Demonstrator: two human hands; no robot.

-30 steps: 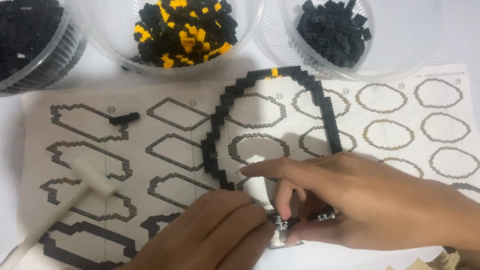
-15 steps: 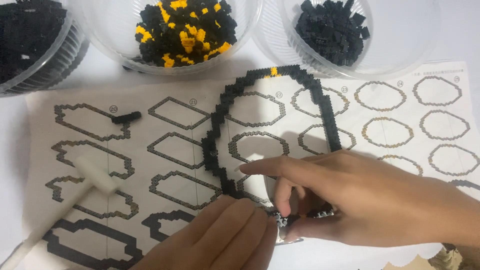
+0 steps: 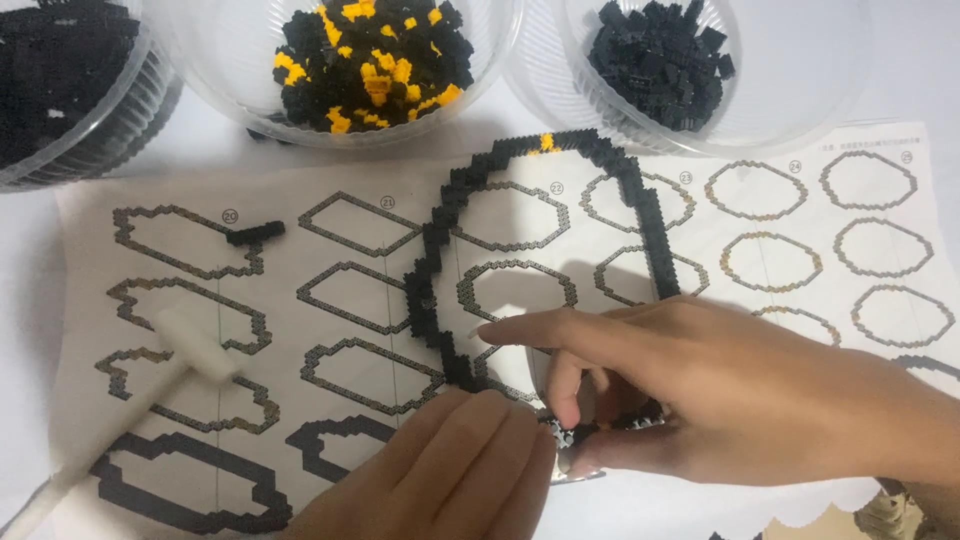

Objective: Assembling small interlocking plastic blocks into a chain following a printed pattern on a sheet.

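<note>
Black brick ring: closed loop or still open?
Cannot tell. The black brick ring runs under the right hand and left hand, hiding its bottom.

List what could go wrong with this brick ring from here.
1. The thin black brick ring with one yellow spot is a single narrow band; the right hand and left hand both press at its lower edge, so it might snap or flex apart.
2. The tiny piece at the fingertips could slip and get lost.
3. The white plastic hammer lies close enough to be knocked.

The instruction sheet (image 3: pixel 500 300) is viewed steeply downward from close above by the single head-worn camera.
</note>
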